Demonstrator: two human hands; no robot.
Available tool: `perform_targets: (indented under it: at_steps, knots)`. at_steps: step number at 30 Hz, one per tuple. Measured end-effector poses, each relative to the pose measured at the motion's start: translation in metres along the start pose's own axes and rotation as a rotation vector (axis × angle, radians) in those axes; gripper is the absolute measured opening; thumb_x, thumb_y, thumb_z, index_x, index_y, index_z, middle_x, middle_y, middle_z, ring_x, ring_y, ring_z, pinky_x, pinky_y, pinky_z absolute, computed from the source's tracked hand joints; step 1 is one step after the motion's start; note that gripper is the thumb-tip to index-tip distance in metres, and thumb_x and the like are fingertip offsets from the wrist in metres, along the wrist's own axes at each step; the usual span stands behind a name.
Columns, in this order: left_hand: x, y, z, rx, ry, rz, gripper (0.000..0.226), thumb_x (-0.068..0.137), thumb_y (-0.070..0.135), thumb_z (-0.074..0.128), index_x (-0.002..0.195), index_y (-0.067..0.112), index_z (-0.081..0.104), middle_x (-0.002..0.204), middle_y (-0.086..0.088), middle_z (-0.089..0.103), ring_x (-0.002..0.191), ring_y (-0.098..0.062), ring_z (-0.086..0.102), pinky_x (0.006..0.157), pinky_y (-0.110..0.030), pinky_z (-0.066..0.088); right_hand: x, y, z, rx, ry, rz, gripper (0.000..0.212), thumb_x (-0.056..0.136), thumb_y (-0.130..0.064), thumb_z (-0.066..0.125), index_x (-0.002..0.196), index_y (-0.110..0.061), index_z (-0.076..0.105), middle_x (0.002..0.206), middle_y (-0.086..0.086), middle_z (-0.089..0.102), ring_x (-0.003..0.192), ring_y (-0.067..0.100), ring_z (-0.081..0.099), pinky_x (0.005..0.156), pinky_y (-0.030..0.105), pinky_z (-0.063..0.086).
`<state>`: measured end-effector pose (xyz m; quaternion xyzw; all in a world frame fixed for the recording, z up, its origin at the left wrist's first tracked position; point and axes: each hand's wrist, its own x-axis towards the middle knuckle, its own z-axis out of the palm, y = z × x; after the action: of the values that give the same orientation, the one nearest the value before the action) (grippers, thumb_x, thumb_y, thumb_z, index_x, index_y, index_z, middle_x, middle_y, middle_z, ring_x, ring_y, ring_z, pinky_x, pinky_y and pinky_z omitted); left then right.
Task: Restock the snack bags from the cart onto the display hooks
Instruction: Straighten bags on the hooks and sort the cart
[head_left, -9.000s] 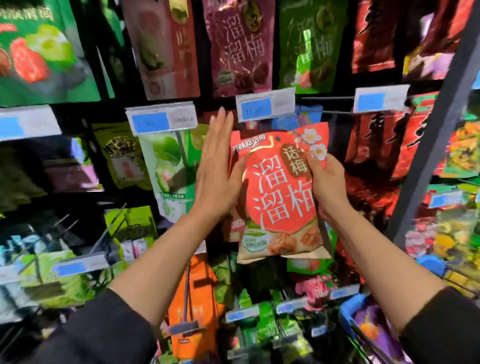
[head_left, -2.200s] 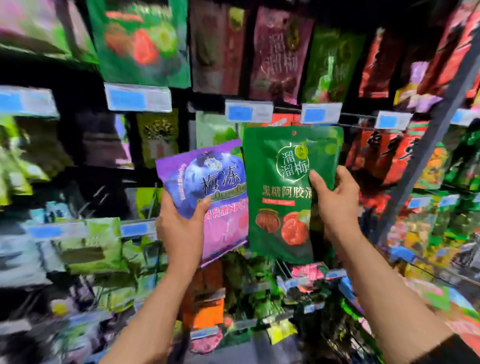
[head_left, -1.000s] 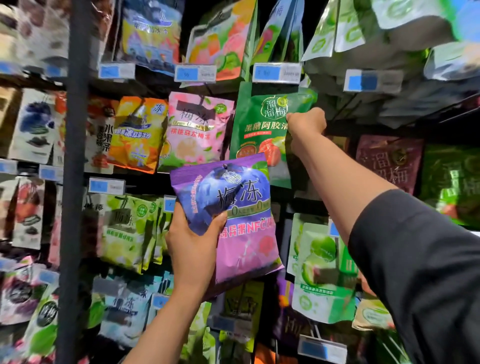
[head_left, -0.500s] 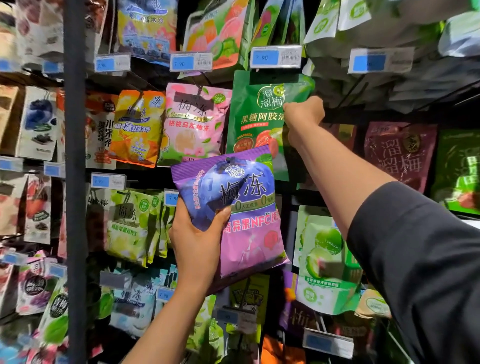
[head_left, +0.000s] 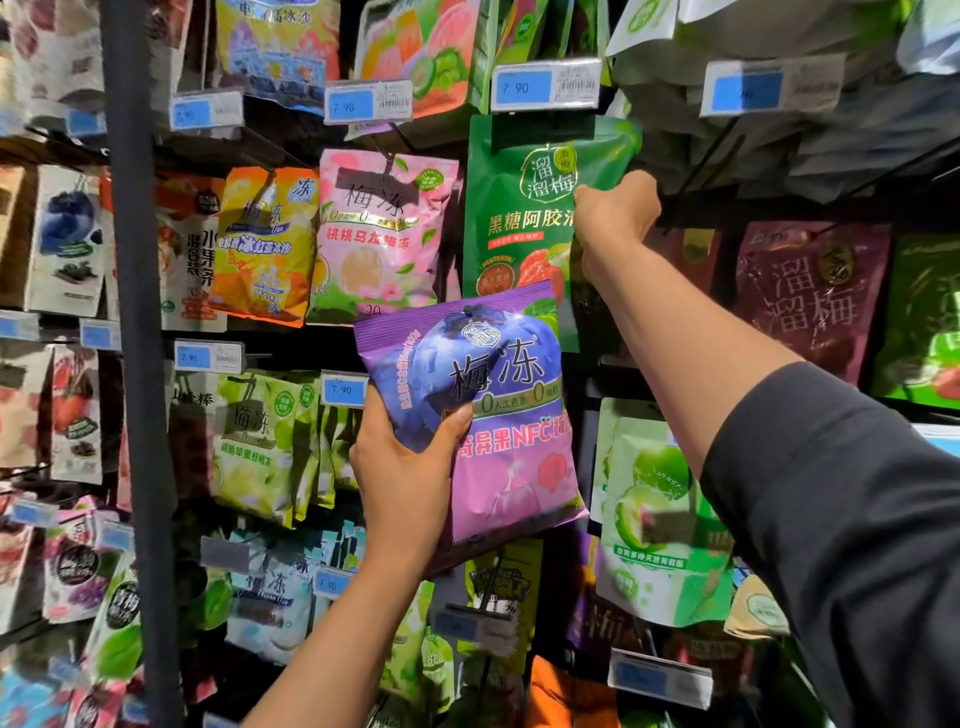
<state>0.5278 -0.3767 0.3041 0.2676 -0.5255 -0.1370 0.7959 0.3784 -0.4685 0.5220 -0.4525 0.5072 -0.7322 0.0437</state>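
Note:
My right hand (head_left: 615, 221) grips the right edge of a dark green snack bag (head_left: 519, 218), held high against the display under a blue price tag (head_left: 545, 85). The top of this bag sits at the hook level; the hook itself is hidden behind it. My left hand (head_left: 410, 478) holds a purple snack bag (head_left: 498, 415) by its lower left side, lower and in front of the shelves, slightly tilted. The cart is out of view.
Hanging bags fill the display: a pink bag (head_left: 387, 234) and an orange bag (head_left: 265, 244) left of the green one, maroon bags (head_left: 810, 296) to the right. A dark vertical post (head_left: 140, 364) stands at left. Bare hook rods (head_left: 711, 150) jut out at upper right.
Over the last second my right hand has lifted the green bag a little higher toward the hook row. My left hand keeps the purple bag at about the same place.

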Motion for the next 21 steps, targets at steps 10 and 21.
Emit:
perform_targets:
  at_steps: [10, 21]
  knots:
    - [-0.002, 0.001, 0.004, -0.011, -0.002, 0.009, 0.046, 0.073, 0.024, 0.077, 0.113, 0.031, 0.057, 0.108, 0.013, 0.070, 0.105, -0.009, 0.066, 0.091, -0.035, 0.052, -0.005, -0.002, -0.001, -0.033, -0.060, 0.038, 0.026, 0.083, -0.007, 0.064, 0.109, -0.002, 0.060, 0.114, 0.014, 0.064, 0.104, 0.028, 0.063, 0.090, 0.039, 0.054]
    - [0.006, 0.013, 0.002, -0.079, -0.017, 0.027, 0.052, 0.070, 0.030, 0.078, 0.117, 0.019, 0.059, 0.110, 0.011, 0.070, 0.107, -0.012, 0.066, 0.094, -0.039, 0.051, 0.011, -0.029, -0.009, -0.042, -0.186, 0.016, 0.038, 0.090, -0.007, 0.057, 0.128, -0.003, 0.053, 0.128, 0.012, 0.058, 0.114, 0.024, 0.059, 0.080, 0.023, 0.047]
